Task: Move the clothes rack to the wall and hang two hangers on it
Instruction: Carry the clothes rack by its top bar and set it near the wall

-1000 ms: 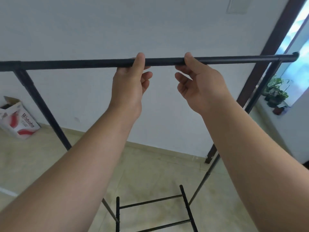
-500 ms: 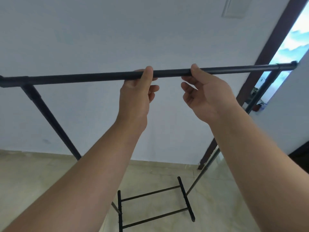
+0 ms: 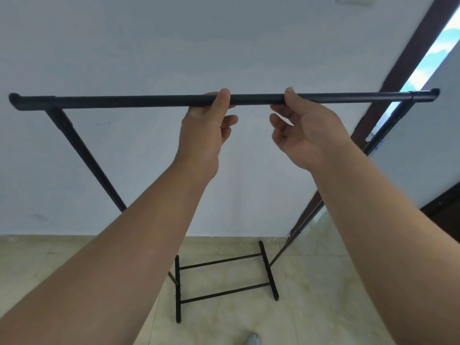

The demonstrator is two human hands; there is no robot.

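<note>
A black metal clothes rack (image 3: 124,102) stands in front of me, its top bar running level across the view and its base (image 3: 224,277) resting on the tiled floor close to a white wall (image 3: 224,46). My left hand (image 3: 204,130) grips the middle of the top bar, thumb over it. My right hand (image 3: 301,128) holds the same bar just to the right, thumb on top and fingers curled loosely beneath. No hangers are in view.
A dark brown door frame (image 3: 398,78) rises at the right with a bright window strip (image 3: 433,51) beside it. The rack's right upright (image 3: 373,145) runs along that frame. Beige floor tiles (image 3: 323,307) lie below, and the tip of a shoe (image 3: 252,339) shows at the bottom.
The rack has swung and shifted toward the wall; its whole top bar is in view and the cardboard box at the left is out of sight. Both hands kept their hold.
</note>
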